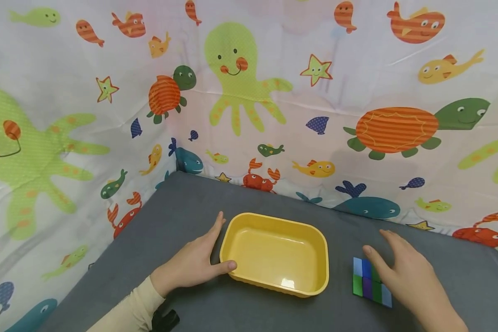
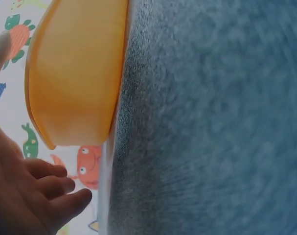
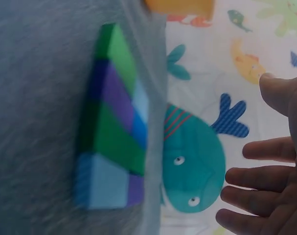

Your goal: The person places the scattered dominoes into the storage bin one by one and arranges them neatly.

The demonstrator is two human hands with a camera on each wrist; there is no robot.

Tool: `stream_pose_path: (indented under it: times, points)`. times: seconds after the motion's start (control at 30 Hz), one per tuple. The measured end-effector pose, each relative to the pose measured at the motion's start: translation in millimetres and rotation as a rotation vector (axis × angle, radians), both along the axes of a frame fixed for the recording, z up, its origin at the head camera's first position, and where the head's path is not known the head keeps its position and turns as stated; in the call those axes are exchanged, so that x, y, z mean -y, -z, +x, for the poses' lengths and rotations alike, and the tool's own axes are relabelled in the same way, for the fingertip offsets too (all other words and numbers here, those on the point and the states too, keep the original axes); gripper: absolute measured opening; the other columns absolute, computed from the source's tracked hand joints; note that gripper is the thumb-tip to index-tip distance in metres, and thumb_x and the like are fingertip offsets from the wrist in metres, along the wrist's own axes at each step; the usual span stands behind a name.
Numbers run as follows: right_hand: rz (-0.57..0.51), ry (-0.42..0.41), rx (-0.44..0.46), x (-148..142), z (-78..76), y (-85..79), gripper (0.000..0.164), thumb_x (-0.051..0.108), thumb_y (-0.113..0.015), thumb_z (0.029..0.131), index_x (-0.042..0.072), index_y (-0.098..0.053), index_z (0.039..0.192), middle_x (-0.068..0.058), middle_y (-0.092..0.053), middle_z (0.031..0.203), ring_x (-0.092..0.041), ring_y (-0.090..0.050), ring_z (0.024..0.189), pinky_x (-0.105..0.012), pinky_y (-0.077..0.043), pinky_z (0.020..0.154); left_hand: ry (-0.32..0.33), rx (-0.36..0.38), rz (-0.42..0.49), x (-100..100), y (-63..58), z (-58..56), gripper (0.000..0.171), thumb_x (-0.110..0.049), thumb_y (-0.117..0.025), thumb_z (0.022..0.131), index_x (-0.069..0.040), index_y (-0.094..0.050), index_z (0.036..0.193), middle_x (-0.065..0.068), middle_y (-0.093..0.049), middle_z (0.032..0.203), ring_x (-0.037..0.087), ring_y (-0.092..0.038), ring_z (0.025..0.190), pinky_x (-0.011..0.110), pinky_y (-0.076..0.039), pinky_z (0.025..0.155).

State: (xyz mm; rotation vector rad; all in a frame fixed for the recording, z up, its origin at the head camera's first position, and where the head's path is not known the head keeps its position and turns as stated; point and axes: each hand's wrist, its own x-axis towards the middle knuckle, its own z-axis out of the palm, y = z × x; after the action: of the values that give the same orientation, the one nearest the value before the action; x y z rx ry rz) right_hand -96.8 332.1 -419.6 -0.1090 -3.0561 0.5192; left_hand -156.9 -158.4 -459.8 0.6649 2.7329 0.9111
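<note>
A yellow rectangular plastic basin [image 1: 274,253] with rounded corners stands on the grey cloth with nothing inside. At its left end is my left hand [image 1: 197,260], thumb by the near-left corner of the rim and fingers spread along the side. The left wrist view has this hand [image 2: 31,191] beside the basin's outer wall [image 2: 77,73]; whether it touches cannot be told. A flat group of blue, green and purple blocks [image 1: 367,281] lies right of the basin. Over its right part hovers my right hand [image 1: 411,276], its fingers [image 3: 256,178] extended and apart from the blocks [image 3: 114,122].
Grey cloth [image 1: 191,198] covers the table. Behind and to the left hangs a white curtain [image 1: 274,106] printed with sea animals. A black object [image 1: 165,320] is partly visible under my left sleeve at the front edge.
</note>
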Motion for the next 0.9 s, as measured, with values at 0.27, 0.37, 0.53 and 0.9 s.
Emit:
stream_pose_path:
  times: [0.27, 0.37, 0.53, 0.9]
  points:
    - [0.017, 0.018, -0.004, -18.0, 3.2, 16.2, 0.086, 0.064, -0.056, 0.109, -0.009, -0.049, 0.153, -0.04, -0.064, 0.132, -0.058, -0.064, 0.116, -0.079, -0.051, 0.091, 0.062, 0.054, 0.029, -2.8, 8.2, 1.7, 0.128, -0.076, -0.077, 0.088, -0.015, -0.008, 0.177, 0.002, -0.039, 0.174, 0.024, -0.057, 0.146, 0.055, -0.053, 0.112]
    - [0.01, 0.013, 0.013, -23.7, 2.6, 22.2, 0.072, 0.053, -0.061, 0.11, -0.008, -0.055, 0.147, -0.03, -0.068, 0.114, -0.044, -0.067, 0.098, -0.07, -0.055, 0.081, 0.071, 0.052, 0.038, -2.3, 11.3, 3.1, 0.132, -0.08, -0.078, 0.084, -0.014, -0.011, 0.177, 0.001, -0.037, 0.175, 0.02, -0.054, 0.147, 0.053, -0.052, 0.113]
    - [-0.04, -0.022, 0.091, -33.6, 0.2, 30.4, 0.044, 0.028, -0.067, 0.107, -0.002, -0.066, 0.139, -0.006, -0.063, 0.092, -0.024, -0.058, 0.082, -0.048, -0.052, 0.066, 0.057, 0.054, 0.065, -1.1, 12.3, 6.2, 0.135, -0.08, -0.081, 0.082, -0.015, -0.012, 0.177, -0.002, -0.033, 0.176, 0.019, -0.051, 0.149, 0.054, -0.051, 0.114]
    - [-0.219, -0.027, 0.269, -57.4, 0.1, 46.7, 0.037, 0.03, -0.073, 0.105, 0.006, -0.07, 0.133, -0.001, -0.058, 0.088, -0.02, -0.053, 0.079, -0.034, -0.039, 0.064, 0.066, 0.039, 0.088, 0.1, 15.3, 6.2, 0.132, -0.077, -0.082, 0.083, -0.017, -0.012, 0.177, -0.004, -0.035, 0.175, 0.018, -0.054, 0.147, 0.055, -0.051, 0.113]
